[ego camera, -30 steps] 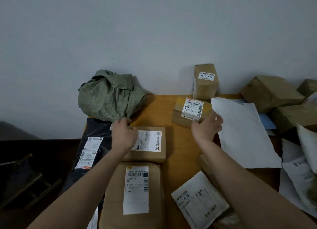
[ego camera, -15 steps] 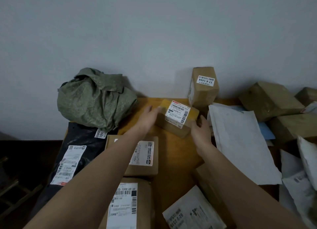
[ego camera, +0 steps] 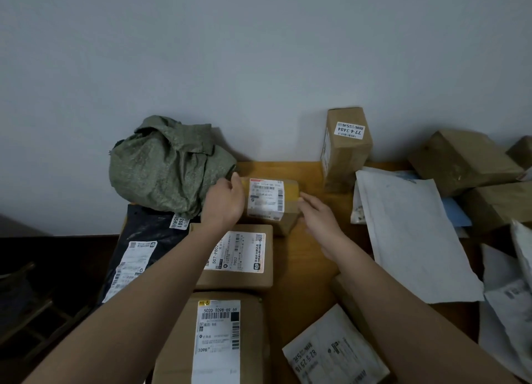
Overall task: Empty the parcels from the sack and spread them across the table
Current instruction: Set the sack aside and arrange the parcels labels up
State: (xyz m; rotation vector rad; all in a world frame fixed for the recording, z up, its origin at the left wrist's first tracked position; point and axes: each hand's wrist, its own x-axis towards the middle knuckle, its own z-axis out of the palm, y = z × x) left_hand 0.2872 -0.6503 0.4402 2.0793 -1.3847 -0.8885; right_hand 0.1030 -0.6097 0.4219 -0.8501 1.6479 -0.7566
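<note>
The sack [ego camera: 169,167] lies crumpled and green at the table's [ego camera: 311,245] far left corner against the wall, with parcels spread across the wood around it. A small box [ego camera: 270,199] with a white label sits just right of the sack. The left hand [ego camera: 223,201] cups the box's left side with curled fingers, while the right hand [ego camera: 319,219] touches its right edge with fingers extended, loosely open.

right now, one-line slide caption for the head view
Both hands, left and right, set a small yellow-taped box on the table beside the crumpled green sack.
</note>
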